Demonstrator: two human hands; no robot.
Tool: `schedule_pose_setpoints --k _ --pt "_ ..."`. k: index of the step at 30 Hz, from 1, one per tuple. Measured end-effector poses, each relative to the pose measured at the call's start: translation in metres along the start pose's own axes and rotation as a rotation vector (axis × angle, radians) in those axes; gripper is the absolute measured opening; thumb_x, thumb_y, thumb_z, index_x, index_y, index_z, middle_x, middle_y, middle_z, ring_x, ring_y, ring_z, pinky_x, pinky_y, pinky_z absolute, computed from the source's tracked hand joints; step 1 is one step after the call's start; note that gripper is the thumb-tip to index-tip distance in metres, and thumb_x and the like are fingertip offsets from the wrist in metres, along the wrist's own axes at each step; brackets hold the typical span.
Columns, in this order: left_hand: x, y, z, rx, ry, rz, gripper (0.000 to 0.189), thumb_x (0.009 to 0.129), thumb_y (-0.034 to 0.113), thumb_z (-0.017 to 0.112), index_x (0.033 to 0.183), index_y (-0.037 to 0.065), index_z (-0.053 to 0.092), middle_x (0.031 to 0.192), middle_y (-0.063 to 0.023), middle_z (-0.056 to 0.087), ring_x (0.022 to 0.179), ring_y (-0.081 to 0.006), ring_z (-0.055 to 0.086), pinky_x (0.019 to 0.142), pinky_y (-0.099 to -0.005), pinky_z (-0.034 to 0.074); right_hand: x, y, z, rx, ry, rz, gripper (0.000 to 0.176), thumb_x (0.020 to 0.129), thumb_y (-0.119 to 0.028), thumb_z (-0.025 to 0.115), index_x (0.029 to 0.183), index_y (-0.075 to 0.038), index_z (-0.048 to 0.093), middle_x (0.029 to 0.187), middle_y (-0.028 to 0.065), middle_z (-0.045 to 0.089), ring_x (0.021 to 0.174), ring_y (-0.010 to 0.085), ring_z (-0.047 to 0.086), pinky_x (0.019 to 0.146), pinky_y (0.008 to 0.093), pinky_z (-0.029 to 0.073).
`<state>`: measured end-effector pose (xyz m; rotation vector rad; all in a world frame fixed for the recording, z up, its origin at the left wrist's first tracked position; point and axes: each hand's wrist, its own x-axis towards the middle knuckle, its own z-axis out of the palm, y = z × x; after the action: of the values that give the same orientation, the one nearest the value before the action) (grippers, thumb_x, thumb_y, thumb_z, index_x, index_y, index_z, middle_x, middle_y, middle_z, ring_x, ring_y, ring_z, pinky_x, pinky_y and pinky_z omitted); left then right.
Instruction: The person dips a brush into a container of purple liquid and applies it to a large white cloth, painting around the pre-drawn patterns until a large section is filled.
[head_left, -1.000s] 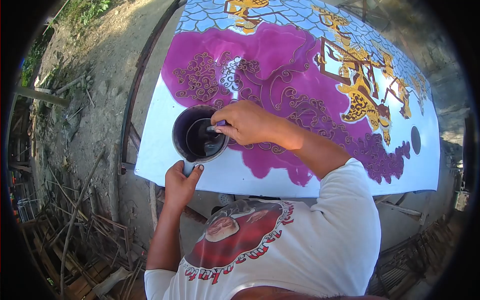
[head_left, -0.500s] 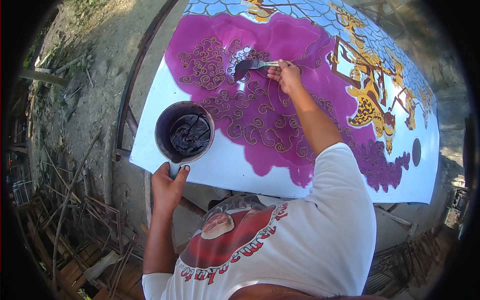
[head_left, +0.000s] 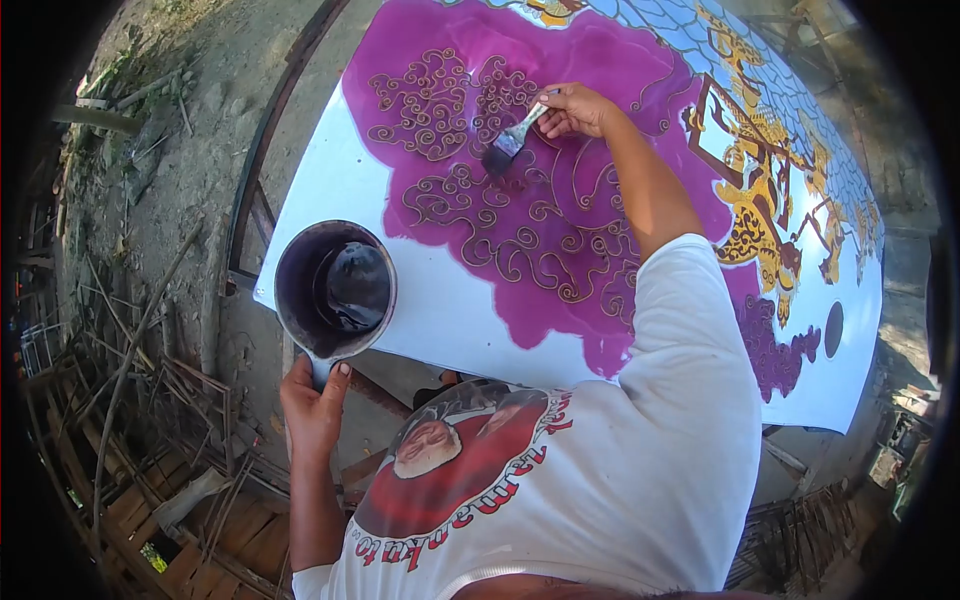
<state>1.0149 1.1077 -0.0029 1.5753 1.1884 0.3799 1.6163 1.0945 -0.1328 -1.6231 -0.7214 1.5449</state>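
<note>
My right hand (head_left: 578, 110) is closed around the handle of a flat paintbrush (head_left: 511, 139). The dark, wet bristles touch the purple part of a stretched cloth (head_left: 440, 305), just below a cluster of brown outlined curls. My left hand (head_left: 315, 400) grips the handle of a round pot (head_left: 287, 285) and holds it over the cloth's lower left corner. Dark, shiny liquid (head_left: 358, 285) lies inside the pot. Purple colour covers much of the cloth's left and middle; its border is still white.
Brown and yellow figures (head_left: 752, 225) and a blue cracked pattern (head_left: 690, 25) fill the cloth's right and far side. A dark frame bar (head_left: 262, 140) runs along the left. Sticks and wooden slats (head_left: 150, 420) lie on the ground at lower left.
The brush has moved down and slightly right, its bristles now pointing lower. The white patch among the upper curls is now purple. The pot has shifted left and down, its liquid swirling.
</note>
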Motion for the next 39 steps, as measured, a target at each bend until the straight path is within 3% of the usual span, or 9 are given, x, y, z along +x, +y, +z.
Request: schedule_pose_setpoints --k 2,5,9,17,18,21,29,34,39 --pt "-0.003 0.003 -0.001 0.002 0.013 -0.024 0.018 0.096 0.015 0.072 0.094 -0.001 0.064 0.071 0.0048 0.057 0.061 -0.0016 0.044 0.053 -0.0224 0.033 0.036 -0.004 0.006 0.281 0.376 -0.332 0.028 0.106 -0.019 0.054 0.121 0.003 0.062 0.097 0.0154 0.071 0.084 0.0228 0.074 0.069 0.0316 0.066" --pt "-0.008 0.001 -0.003 0.008 0.028 -0.051 0.018 0.096 0.015 0.072 0.094 -0.001 0.065 0.071 0.0048 0.058 0.061 -0.0016 0.044 0.053 -0.0225 0.034 0.061 -0.018 0.011 0.427 0.773 -0.426 0.029 0.107 -0.018 0.052 0.124 0.005 0.059 0.098 0.0161 0.07 0.084 0.0241 0.074 0.071 0.0306 0.066" --pt "-0.019 -0.001 -0.01 0.006 0.051 -0.063 0.017 0.096 0.015 0.071 0.096 -0.002 0.066 0.072 0.0048 0.058 0.062 -0.0019 0.044 0.053 -0.0226 0.034 0.036 -0.002 0.004 0.219 0.435 -0.314 0.031 0.106 -0.017 0.054 0.123 0.009 0.058 0.095 0.0185 0.07 0.079 0.0246 0.074 0.068 0.0323 0.067" --pt "-0.032 -0.018 -0.028 0.015 0.081 -0.05 0.016 0.095 0.013 0.071 0.098 -0.002 0.066 0.073 0.0055 0.057 0.062 -0.0023 0.044 0.053 -0.0228 0.034 0.0 0.008 0.185 0.154 -0.074 -0.194 0.032 0.106 -0.018 0.055 0.122 0.008 0.06 0.093 0.0179 0.07 0.078 0.023 0.074 0.067 0.0318 0.066" --pt "-0.035 -0.021 -0.03 0.027 0.087 -0.042 0.016 0.095 0.014 0.071 0.097 -0.002 0.066 0.072 0.006 0.057 0.061 -0.0022 0.043 0.053 -0.0228 0.034 0.007 0.01 0.183 0.155 -0.078 -0.192 0.032 0.106 -0.018 0.055 0.122 0.008 0.06 0.093 0.0179 0.07 0.078 0.023 0.074 0.067 0.0318 0.066" --pt "-0.045 -0.025 -0.041 -0.004 0.095 -0.105 0.017 0.095 0.015 0.072 0.096 -0.001 0.066 0.07 0.0067 0.056 0.059 -0.002 0.042 0.051 -0.0229 0.033 0.021 0.012 0.16 0.293 0.523 -0.422 0.028 0.106 -0.015 0.053 0.123 0.007 0.06 0.09 0.0174 0.071 0.073 0.0212 0.073 0.061 0.031 0.064" --pt "-0.071 -0.049 -0.074 -0.044 0.076 -0.084 0.019 0.094 0.018 0.074 0.092 0.001 0.065 0.069 0.0065 0.055 0.058 -0.0021 0.042 0.051 -0.0228 0.032 -0.061 0.03 0.246 0.179 0.218 -0.195 0.027 0.105 -0.013 0.054 0.119 0.008 0.063 0.083 0.0169 0.07 0.067 0.0222 0.071 0.056 0.0316 0.062" --pt "-0.09 -0.073 -0.093 0.002 0.017 -0.064 0.02 0.094 0.018 0.074 0.089 0.001 0.064 0.071 0.0062 0.055 0.057 -0.0027 0.041 0.049 -0.0238 0.031 -0.066 0.056 0.204 0.364 0.868 -0.407 0.025 0.105 -0.014 0.054 0.113 0.007 0.064 0.079 0.0138 0.068 0.064 0.0197 0.07 0.054 0.0301 0.061" --pt "-0.103 -0.089 -0.102 -0.045 0.021 -0.077 0.02 0.096 0.018 0.072 0.091 0.002 0.062 0.069 0.0068 0.052 0.054 -0.0017 0.037 0.047 -0.0242 0.027 -0.106 0.039 0.314 0.191 0.444 -0.348 0.024 0.102 -0.013 0.054 0.099 0.007 0.067 0.072 0.0133 0.067 0.058 0.0183 0.067 0.05 0.0322 0.058"
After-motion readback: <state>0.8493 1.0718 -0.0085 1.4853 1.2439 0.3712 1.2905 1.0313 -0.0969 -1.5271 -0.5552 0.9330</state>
